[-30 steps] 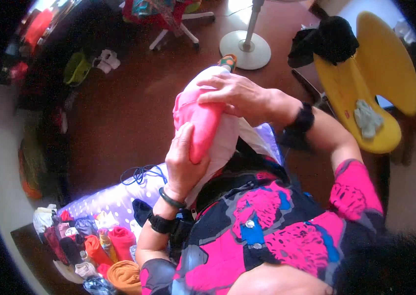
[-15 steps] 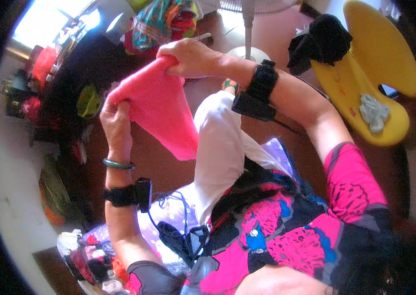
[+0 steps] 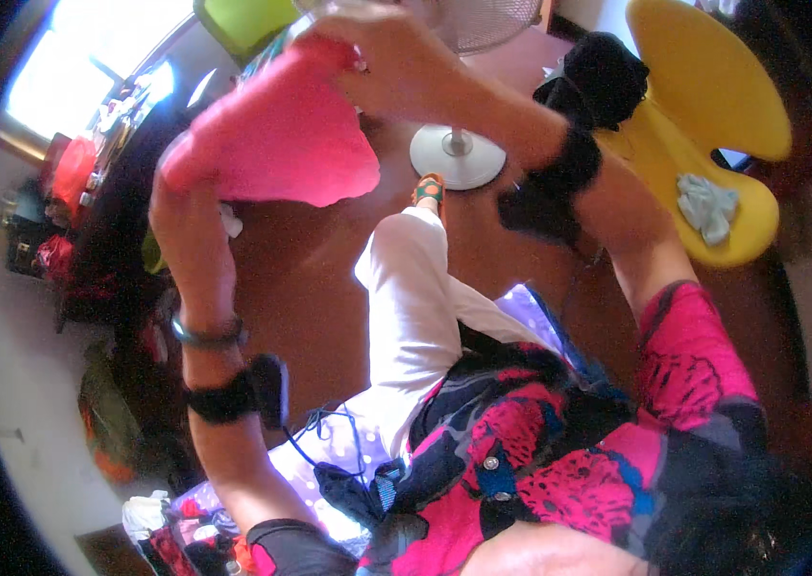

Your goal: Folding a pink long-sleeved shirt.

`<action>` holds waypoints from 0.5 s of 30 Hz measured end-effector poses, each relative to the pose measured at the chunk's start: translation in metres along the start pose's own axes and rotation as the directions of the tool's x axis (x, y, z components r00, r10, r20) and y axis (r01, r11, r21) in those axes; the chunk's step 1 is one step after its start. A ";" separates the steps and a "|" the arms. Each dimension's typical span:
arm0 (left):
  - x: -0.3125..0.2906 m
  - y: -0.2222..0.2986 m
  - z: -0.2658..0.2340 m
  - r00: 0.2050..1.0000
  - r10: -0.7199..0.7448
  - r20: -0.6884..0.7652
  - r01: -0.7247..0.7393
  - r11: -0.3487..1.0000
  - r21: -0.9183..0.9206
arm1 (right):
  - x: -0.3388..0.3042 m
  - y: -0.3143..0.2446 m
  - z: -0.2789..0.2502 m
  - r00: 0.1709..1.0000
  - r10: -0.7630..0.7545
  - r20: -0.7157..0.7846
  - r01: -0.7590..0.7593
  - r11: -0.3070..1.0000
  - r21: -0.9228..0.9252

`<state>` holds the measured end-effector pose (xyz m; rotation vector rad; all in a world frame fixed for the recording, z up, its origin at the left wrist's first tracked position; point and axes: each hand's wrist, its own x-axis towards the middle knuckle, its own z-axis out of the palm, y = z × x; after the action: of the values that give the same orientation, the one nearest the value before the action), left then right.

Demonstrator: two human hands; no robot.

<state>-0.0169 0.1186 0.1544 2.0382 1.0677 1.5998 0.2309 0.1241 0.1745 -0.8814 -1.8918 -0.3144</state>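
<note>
a seated person lifts a bright pink, soft fabric piece (image 3: 281, 144) overhead, stretched between both hands — the left hand (image 3: 175, 182) is closed on its lower corner, largely wrapped in the cloth, and the right hand (image 3: 387, 58) pinches its upper edge. the cloth hangs in the air above the brown floor (image 3: 300, 288), well clear of the white-trousered leg (image 3: 415, 307). behind stand a white pedestal fan base (image 3: 457, 156) and a yellow moulded chair (image 3: 713, 125) — a pale crumpled rag (image 3: 708, 206) lies on its seat.
</note>
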 end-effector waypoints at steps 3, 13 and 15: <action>-0.082 0.010 -0.003 0.987 0.135 0.091 -0.143 0.986 0.085 | -0.077 -0.039 -0.013 0.990 -0.137 -0.036 0.140 0.983 0.116; -0.249 0.007 0.000 0.832 -0.363 0.418 0.394 0.919 0.015 | -0.239 -0.108 -0.019 0.855 0.028 0.517 -0.259 0.888 0.379; -0.247 0.011 0.001 0.840 -0.250 0.482 0.229 0.968 0.104 | -0.240 -0.105 -0.017 0.850 0.017 0.526 -0.259 0.884 0.389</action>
<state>-0.0328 -0.0687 -0.0069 2.0764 1.1046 0.8658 0.2299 -0.0645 -0.0078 -0.8256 -2.2333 0.4916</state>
